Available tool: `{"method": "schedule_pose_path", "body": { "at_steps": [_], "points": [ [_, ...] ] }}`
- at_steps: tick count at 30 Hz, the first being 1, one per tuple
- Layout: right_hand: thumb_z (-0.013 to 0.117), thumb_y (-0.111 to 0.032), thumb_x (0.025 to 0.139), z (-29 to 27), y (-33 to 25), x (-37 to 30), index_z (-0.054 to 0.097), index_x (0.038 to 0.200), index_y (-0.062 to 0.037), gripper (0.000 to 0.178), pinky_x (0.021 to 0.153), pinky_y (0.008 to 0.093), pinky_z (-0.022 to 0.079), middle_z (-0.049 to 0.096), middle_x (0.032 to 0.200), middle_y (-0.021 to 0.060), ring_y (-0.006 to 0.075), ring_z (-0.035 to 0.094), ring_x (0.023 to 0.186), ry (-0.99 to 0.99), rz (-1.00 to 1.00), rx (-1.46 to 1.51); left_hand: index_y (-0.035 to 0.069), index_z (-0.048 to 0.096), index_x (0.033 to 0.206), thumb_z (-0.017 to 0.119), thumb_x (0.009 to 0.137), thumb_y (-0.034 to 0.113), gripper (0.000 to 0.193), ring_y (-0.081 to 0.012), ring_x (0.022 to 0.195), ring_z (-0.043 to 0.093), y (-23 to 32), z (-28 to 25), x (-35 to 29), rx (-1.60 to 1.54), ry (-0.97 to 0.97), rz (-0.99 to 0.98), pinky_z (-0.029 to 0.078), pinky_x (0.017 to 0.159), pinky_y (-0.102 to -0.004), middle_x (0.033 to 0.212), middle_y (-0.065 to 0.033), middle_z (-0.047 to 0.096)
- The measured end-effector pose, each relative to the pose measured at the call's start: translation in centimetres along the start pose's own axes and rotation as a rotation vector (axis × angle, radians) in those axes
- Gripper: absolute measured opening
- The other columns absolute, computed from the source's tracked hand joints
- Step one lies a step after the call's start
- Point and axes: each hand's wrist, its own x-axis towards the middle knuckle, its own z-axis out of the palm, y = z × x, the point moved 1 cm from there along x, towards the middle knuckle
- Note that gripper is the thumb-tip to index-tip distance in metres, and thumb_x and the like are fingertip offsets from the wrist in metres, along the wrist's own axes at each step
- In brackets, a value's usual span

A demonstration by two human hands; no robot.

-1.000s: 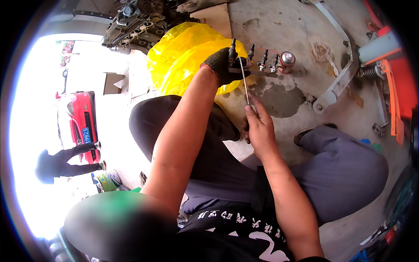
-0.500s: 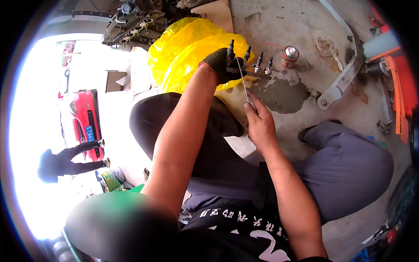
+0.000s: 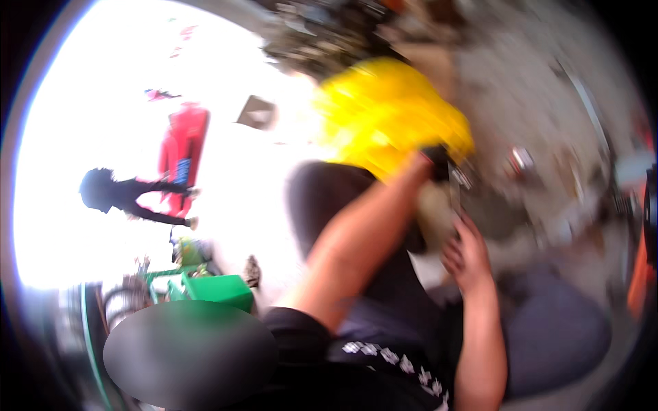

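A red car shows toward ten o'clock, yellow plastic sheeting at one. At two o'clock is the gloved left hand, its grip too blurred to tell. A thin rod points roughly to twelve from the right hand, at four, whose grip pinches it. Pale fittings lie beside the glove; a can sits at its three o'clock.

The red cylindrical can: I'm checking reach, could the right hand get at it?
Probably yes: only grey floor seems to lie between the can and the right hand, seemingly holding a thin metal rod.
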Motion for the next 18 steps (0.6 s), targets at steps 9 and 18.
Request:
{"method": "schedule_pose_path", "body": {
  "at_steps": [9, 18],
  "points": [
    [0.05, -0.032, 0.104, -4.4, 2.0, 1.6, 0.054, 0.112, -0.0278, 0.01, 0.038, 0.0245, 0.025, 0.036, 0.063, -0.0058, 0.0072, 0.031, 0.043, 0.033, -0.021, 0.021, 0.017, 0.065, 0.118, 0.061, 0.089, 0.051, 0.045, -0.0345, 0.096, 0.066, 5.6, -1.4, -0.2, -0.909, 0.011, -0.391, 0.054, 0.086, -0.0431, 0.104, -0.0137, 0.069],
    [0.05, -0.034, 0.103, -2.2, 3.9, 0.9, 0.052, 0.127, -0.0336, 0.023, 0.037, 0.0263, 0.026, 0.034, 0.063, -0.0052, 0.0081, 0.031, 0.043, 0.078, -0.057, -0.091, 0.016, 0.068, 0.092, 0.06, 0.095, 0.055, 0.04, -0.0224, 0.063, 0.058, 3.9, 2.1, -0.5, -2.13, -0.106, -0.423, 0.049, 0.059, -0.0419, 0.078, -0.0048, 0.064]
  ]
}}
